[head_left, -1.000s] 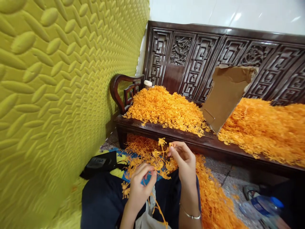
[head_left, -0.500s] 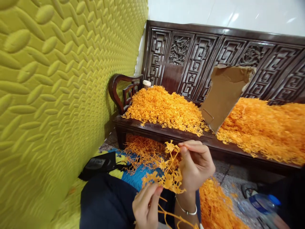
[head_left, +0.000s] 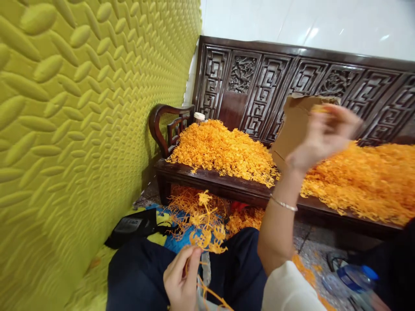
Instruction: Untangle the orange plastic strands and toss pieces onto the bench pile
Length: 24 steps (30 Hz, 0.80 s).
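My left hand (head_left: 182,276) is closed, pinching the stem of an orange plastic flower sprig (head_left: 207,231); its branched tips with small flower shapes stick up above my fingers, and a thin bare runner hangs below them. My right hand (head_left: 329,131), smeared by motion, is raised in front of the cardboard piece (head_left: 288,129). A small orange plastic piece (head_left: 320,109) shows at its pinched fingertips. On the dark wooden bench (head_left: 207,179) lies a heap of small orange plastic flower pieces (head_left: 223,149), with a second heap (head_left: 366,181) to the right of the cardboard.
Bare orange plastic runners (head_left: 194,207) lie on the floor mat under the bench. A black pouch (head_left: 132,226) rests beside my knee. At the right a bottle with a blue cap (head_left: 356,276) lies near dark clothing. A yellow padded wall (head_left: 97,129) closes off the left side.
My right hand has left the sprig and swung up and right towards the cardboard, with a small orange piece at its fingertips. My left hand, still holding the sprig, has shifted slightly left.
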Available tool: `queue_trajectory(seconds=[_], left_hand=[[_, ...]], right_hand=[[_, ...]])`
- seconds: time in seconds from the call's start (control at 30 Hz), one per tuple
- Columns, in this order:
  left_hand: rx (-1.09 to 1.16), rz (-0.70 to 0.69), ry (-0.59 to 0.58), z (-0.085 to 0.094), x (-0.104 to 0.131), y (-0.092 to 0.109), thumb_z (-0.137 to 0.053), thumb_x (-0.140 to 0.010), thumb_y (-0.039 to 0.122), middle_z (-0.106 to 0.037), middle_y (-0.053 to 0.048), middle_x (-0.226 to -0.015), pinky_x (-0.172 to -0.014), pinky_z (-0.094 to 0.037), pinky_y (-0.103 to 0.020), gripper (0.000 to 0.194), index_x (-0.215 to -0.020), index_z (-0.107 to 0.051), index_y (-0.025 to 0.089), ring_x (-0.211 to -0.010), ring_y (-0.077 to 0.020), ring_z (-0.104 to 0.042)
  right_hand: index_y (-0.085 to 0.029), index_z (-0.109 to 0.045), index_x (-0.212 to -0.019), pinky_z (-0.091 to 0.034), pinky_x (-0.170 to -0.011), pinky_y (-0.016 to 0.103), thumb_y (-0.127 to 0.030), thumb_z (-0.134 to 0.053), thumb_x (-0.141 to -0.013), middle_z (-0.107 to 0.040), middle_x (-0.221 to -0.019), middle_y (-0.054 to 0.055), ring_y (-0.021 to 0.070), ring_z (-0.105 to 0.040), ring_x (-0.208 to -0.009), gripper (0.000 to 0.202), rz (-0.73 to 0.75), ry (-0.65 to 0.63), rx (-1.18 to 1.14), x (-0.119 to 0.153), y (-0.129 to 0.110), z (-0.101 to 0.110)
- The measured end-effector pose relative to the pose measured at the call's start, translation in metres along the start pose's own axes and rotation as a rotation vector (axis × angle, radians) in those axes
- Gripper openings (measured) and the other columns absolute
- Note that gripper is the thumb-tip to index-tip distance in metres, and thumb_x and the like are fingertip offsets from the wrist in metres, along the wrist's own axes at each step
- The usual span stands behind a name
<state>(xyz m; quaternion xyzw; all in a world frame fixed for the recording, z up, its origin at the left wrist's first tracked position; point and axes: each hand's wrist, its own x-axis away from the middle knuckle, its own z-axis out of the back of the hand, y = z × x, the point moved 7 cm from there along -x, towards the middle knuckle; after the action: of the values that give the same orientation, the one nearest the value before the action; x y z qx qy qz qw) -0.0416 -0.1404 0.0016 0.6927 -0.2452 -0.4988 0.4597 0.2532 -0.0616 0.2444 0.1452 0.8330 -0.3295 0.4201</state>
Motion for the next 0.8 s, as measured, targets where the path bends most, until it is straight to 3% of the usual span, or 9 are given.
queue_trajectory(seconds=[0.1, 0.2, 0.27, 0.37, 0.5, 0.57, 0.63, 0.7, 0.8], left_hand=[[-0.033, -0.009, -0.029, -0.001, -0.009, -0.002, -0.065, -0.073, 0.020, -0.070, -0.001, -0.061, -0.053, -0.049, -0.021, 0.008, -0.066, -0.068, 0.019, -0.052, -0.0157, -0.062], [-0.041, -0.027, -0.075, -0.005, -0.013, -0.005, -0.065, -0.074, 0.021, -0.070, -0.001, -0.061, -0.053, -0.048, -0.020, 0.008, -0.066, -0.068, 0.019, -0.052, -0.0148, -0.062], [-0.034, -0.037, -0.084, -0.007, -0.016, -0.006, -0.065, -0.074, 0.022, -0.068, -0.001, -0.060, -0.052, -0.047, -0.020, 0.010, -0.066, -0.067, 0.019, -0.051, -0.0142, -0.060], [-0.027, -0.033, -0.079, -0.010, -0.022, -0.007, -0.066, -0.074, 0.025, -0.064, 0.000, -0.056, -0.049, -0.045, -0.020, 0.013, -0.063, -0.066, 0.019, -0.047, -0.0126, -0.054], [-0.028, 0.015, -0.065, -0.009, -0.026, -0.014, -0.068, -0.072, 0.031, -0.060, 0.000, -0.053, -0.047, -0.043, -0.020, 0.018, -0.061, -0.065, 0.017, -0.045, -0.0118, -0.050], [-0.039, 0.049, -0.075, -0.009, -0.027, -0.021, -0.068, -0.073, 0.034, -0.060, 0.000, -0.053, -0.046, -0.043, -0.019, 0.021, -0.061, -0.065, 0.017, -0.045, -0.0119, -0.051], [-0.039, 0.084, -0.079, -0.009, -0.026, -0.027, -0.067, -0.074, 0.036, -0.062, -0.001, -0.054, -0.047, -0.045, -0.019, 0.024, -0.061, -0.065, 0.016, -0.046, -0.0125, -0.053], [-0.026, 0.114, -0.111, -0.013, -0.022, -0.029, -0.066, -0.074, 0.038, -0.065, -0.002, -0.057, -0.049, -0.047, -0.020, 0.025, -0.063, -0.066, 0.016, -0.049, -0.0142, -0.057], [0.011, 0.147, -0.117, -0.020, -0.012, -0.024, -0.065, -0.075, 0.041, -0.070, -0.003, -0.061, -0.053, -0.050, -0.021, 0.025, -0.067, -0.069, 0.018, -0.054, -0.0171, -0.063]], right_hand=[[-0.006, -0.062, -0.102, -0.039, -0.084, 0.019, -0.025, -0.057, -0.068, -0.047, -0.133, 0.014, 0.0185, -0.051, -0.114, 0.039, -0.421, -0.613, 0.163, 0.028, 0.090, -0.065], [0.001, -0.062, -0.100, -0.041, -0.080, 0.023, -0.026, -0.063, -0.063, -0.056, -0.121, 0.018, 0.0185, -0.056, -0.106, 0.047, -0.590, -0.763, 0.208, 0.075, 0.134, -0.071], [0.000, -0.065, -0.091, -0.044, -0.076, 0.025, -0.029, -0.066, -0.064, -0.065, -0.104, 0.016, 0.0159, -0.061, -0.094, 0.040, -0.621, -0.815, 0.170, 0.107, 0.134, -0.064], [-0.007, -0.069, -0.082, -0.050, -0.070, 0.027, -0.038, -0.061, -0.074, -0.070, -0.083, 0.010, 0.0136, -0.065, -0.076, 0.033, -0.691, -1.032, 0.022, 0.157, 0.105, -0.059], [-0.015, -0.064, -0.106, -0.052, -0.072, 0.029, -0.044, -0.058, -0.079, -0.070, -0.092, 0.007, 0.0138, -0.066, -0.076, 0.040, -0.821, -1.409, -0.310, 0.212, 0.046, -0.057], [-0.015, -0.065, -0.102, -0.051, -0.068, 0.027, -0.041, -0.066, -0.074, -0.070, -0.084, 0.005, 0.0134, -0.065, -0.070, 0.038, -0.834, -1.433, -0.315, 0.221, 0.032, -0.054], [-0.014, -0.067, -0.084, -0.049, -0.061, 0.025, -0.040, -0.067, -0.074, -0.066, -0.069, 0.002, 0.0125, -0.061, -0.061, 0.028, -0.808, -1.338, -0.248, 0.219, 0.028, -0.051], [-0.014, -0.066, -0.073, -0.045, -0.057, 0.024, -0.038, -0.068, -0.073, -0.063, -0.063, 0.001, 0.0118, -0.057, -0.057, 0.024, -0.743, -1.157, -0.184, 0.209, 0.025, -0.047], [-0.017, -0.067, -0.070, -0.042, -0.058, 0.024, -0.028, -0.073, -0.069, -0.064, -0.067, 0.001, 0.0120, -0.055, -0.061, 0.013, -0.643, -0.851, -0.167, 0.189, 0.015, -0.031]])
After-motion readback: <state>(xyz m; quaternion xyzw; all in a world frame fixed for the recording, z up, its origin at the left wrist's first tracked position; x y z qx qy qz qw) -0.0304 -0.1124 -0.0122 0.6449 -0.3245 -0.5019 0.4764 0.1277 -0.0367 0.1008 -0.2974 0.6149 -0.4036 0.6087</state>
